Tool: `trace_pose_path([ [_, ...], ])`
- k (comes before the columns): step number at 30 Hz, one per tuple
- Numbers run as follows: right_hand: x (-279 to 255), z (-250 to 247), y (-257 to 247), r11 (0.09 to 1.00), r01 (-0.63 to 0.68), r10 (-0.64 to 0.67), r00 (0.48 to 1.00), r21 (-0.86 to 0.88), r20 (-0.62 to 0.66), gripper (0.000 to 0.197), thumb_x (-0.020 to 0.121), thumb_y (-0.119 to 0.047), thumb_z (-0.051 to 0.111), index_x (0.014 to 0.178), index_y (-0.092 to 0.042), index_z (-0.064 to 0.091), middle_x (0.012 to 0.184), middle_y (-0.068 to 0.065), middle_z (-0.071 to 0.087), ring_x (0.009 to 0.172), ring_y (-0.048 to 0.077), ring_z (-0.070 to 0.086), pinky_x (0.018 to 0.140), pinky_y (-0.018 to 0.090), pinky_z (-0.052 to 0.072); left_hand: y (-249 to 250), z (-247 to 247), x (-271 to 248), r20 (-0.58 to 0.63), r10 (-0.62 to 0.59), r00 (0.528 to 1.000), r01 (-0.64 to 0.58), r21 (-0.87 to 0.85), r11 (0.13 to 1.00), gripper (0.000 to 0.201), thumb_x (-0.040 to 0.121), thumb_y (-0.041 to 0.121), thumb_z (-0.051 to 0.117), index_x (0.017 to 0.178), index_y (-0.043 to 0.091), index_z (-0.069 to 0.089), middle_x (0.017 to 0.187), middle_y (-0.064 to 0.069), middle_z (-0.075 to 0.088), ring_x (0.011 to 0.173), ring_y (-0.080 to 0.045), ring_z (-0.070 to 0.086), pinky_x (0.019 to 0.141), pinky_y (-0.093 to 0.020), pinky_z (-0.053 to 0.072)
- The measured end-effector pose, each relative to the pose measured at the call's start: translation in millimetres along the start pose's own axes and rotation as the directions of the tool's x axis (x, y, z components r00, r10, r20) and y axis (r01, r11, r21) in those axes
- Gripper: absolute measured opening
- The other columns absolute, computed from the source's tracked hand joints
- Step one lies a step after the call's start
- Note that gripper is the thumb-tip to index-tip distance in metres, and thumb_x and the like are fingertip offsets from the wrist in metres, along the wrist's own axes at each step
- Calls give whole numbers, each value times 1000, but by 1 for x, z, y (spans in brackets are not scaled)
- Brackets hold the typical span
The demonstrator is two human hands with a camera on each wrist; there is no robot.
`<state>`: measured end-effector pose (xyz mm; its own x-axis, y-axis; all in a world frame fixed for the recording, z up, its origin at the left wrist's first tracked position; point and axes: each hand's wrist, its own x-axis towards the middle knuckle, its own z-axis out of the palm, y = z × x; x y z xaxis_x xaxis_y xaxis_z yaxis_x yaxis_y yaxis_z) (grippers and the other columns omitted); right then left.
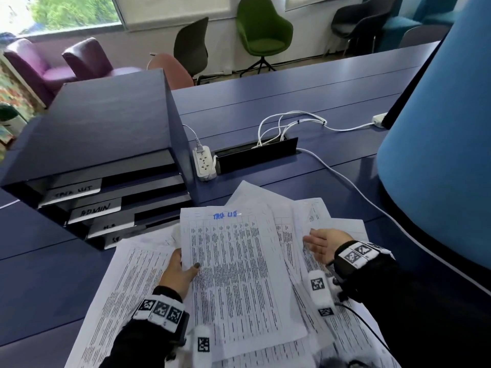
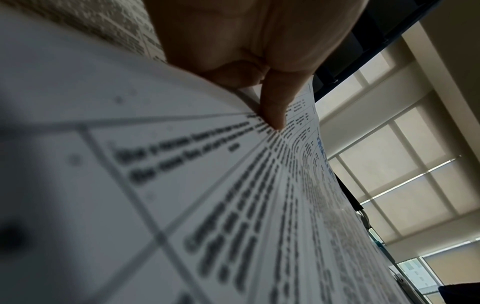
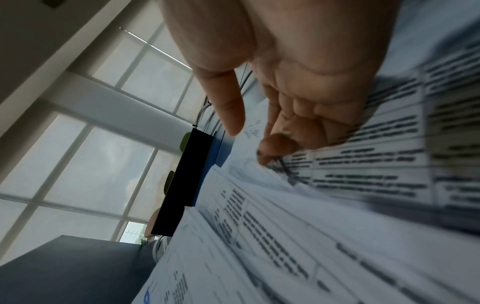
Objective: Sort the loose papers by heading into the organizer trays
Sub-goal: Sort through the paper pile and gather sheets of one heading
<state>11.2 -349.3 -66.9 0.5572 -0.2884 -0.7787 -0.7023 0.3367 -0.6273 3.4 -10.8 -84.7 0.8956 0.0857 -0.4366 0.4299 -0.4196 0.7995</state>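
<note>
A printed sheet (image 1: 233, 272) headed in blue handwriting lies on top of the loose papers (image 1: 132, 288) spread over the dark blue desk. My left hand (image 1: 182, 270) pinches the sheet's left edge, thumb on top and fingers underneath; the left wrist view shows the thumb (image 2: 272, 111) pressed on the sheet (image 2: 207, 185). My right hand (image 1: 322, 243) rests with relaxed fingers on the papers to the right, its fingertips (image 3: 267, 156) touching a page (image 3: 363, 164). The organizer (image 1: 106, 134) stands at the left, with labelled trays (image 1: 94, 209) stacked in its open front.
A white power strip (image 1: 203, 162) and an open black cable box (image 1: 256, 155) sit behind the papers. White cables (image 1: 345, 181) run right across the desk. A large blue upholstered shape (image 1: 438, 155) rises at the right. Chairs (image 1: 263, 33) stand beyond the desk.
</note>
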Motion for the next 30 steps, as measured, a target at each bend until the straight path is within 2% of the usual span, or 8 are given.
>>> trace_pose_path([
  [6,15,15,-10,992,19,-25,998,-122,-52,23,88,-9,56,66,-10,48,54,4,42,44,15,36,41,15,25,5,-2,-3,36,13,999,-11,-36,999,51,90,7,56,136,9,34,136,-14,49,120,-30,49,99,-34,37],
  [9,16,22,-19,977,41,-68,990,-211,-124,21,87,-10,59,70,-3,49,61,10,46,49,20,50,40,19,34,9,-2,-2,78,27,997,-22,-60,998,55,91,5,54,140,8,29,128,0,44,126,-27,43,101,-31,33],
  [13,26,21,-22,955,57,-89,991,-290,-98,17,90,-10,56,76,-12,48,77,7,50,61,17,53,47,23,47,3,-6,6,106,-16,994,31,-139,990,55,89,2,57,137,15,33,137,-10,46,120,-25,47,106,-36,35],
  [17,26,23,-29,926,35,-77,993,-375,-95,23,87,-12,60,70,-15,44,74,4,48,61,15,49,39,18,47,-3,-8,12,137,-30,990,57,-202,978,54,87,2,59,133,17,35,140,-11,45,130,-27,42,111,-47,32],
  [21,32,26,-32,948,9,-30,998,-318,-62,15,82,-10,57,75,-13,45,76,7,45,64,20,48,60,32,49,-3,-7,14,153,-11,988,47,-239,970,49,87,-1,57,127,21,38,132,-7,50,126,-26,45,110,-42,33],
  [25,29,30,-31,941,42,-85,990,-335,-115,21,81,-12,57,68,-16,42,72,5,44,60,19,46,56,31,46,-3,-7,13,155,4,988,35,-243,969,53,88,-1,56,134,16,35,131,-7,48,125,-25,45,107,-38,35],
  [28,29,29,-30,924,35,-79,992,-381,-101,22,81,-13,60,67,-15,43,70,6,45,57,19,46,48,27,45,0,-6,12,148,22,989,16,-249,968,44,88,-3,55,122,20,39,121,-6,53,111,-21,53,96,-30,41],
  [30,26,30,-32,916,33,-74,993,-400,-87,22,80,-11,61,67,-16,44,71,6,45,59,19,46,51,29,46,0,-5,12,138,36,990,-2,-243,970,42,88,-3,55,118,22,39,113,-1,56,110,-22,53,98,-32,40],
])
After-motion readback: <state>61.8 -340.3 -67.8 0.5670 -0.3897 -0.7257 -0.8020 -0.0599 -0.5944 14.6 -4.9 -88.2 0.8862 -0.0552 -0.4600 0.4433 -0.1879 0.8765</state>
